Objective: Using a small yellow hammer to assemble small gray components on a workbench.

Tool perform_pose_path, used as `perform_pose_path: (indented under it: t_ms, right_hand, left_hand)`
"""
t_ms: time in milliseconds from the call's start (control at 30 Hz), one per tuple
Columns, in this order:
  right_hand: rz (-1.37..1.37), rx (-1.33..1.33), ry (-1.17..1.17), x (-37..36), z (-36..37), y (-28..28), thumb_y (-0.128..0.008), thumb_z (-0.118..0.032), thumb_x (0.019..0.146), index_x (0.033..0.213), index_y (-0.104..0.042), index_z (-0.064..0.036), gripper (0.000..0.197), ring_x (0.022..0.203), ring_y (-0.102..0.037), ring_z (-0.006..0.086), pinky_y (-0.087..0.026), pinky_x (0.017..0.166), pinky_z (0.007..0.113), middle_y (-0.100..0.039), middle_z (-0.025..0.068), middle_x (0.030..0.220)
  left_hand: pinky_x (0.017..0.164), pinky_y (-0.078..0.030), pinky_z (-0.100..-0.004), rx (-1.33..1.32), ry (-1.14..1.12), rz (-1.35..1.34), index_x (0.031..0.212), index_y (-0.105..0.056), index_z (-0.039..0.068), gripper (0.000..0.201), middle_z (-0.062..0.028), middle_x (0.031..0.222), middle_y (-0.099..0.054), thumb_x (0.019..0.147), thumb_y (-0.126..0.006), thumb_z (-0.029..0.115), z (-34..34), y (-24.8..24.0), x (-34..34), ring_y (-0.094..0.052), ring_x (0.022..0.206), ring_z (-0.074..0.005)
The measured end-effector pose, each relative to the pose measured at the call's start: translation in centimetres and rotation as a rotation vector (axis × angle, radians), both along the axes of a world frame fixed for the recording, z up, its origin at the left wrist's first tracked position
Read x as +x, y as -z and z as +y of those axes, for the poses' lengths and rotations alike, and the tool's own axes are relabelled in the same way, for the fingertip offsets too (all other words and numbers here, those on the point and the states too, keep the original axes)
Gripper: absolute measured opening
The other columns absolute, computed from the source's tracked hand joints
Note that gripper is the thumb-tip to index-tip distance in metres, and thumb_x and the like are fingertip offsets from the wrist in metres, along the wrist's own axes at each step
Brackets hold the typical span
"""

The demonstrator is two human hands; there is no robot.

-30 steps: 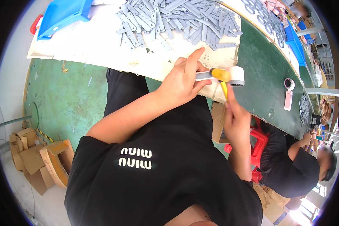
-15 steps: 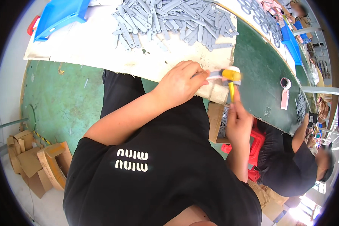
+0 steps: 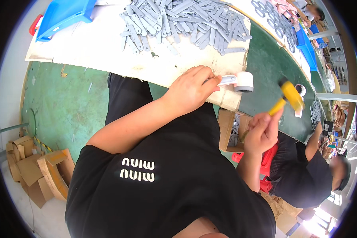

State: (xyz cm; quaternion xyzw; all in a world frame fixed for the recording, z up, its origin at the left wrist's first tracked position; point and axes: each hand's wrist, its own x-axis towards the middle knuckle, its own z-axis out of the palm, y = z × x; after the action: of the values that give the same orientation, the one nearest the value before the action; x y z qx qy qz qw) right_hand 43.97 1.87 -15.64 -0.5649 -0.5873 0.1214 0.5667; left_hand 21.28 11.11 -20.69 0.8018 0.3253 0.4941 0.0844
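Note:
My left hand (image 3: 194, 85) is closed round the grey handle of a part with a round white head (image 3: 244, 79). The head has a dark grey rim at its lower side and sits by the right edge of the cardboard-covered table. My right hand (image 3: 261, 133) grips a hammer (image 3: 291, 95) by its yellow handle. The hammer's head, yellow with a black end, is slightly blurred and held off to the right, apart from the white head. A large pile of flat grey strips (image 3: 182, 20) lies on the table beyond my left hand.
A blue tray (image 3: 63, 18) stands at the far left. A similar part with a pink handle (image 3: 299, 109) lies on the green surface at right. Below the table edge is a cardboard box (image 3: 226, 129) of grey pieces. A co-worker (image 3: 305, 170) sits at right by a red stool (image 3: 269, 158).
My right hand has swung the hammer away from the white head, out to the right and toward me. My left hand has stayed nearly still on the handle.

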Motion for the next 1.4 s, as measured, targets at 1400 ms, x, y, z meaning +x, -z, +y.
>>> perform_pose_path:
  t_ms: [1400]
  right_hand:
    - [-0.553,-0.217,-0.267,0.7,-0.1,-3.2,-0.062,0.009,0.095,0.149,-0.058,0.001,0.054,0.058,-0.056,0.0246,-0.051,0.063,0.032,-0.06,0.0166,0.073]
  left_hand:
    - [0.065,-0.059,-0.0329,-0.146,-0.024,-0.15,0.143,-0.051,-0.002,0.072,-0.0075,0.094,-0.074,0.084,-0.089,0.015,-0.4,0.3,-0.4,-0.07,0.077,-0.0234]
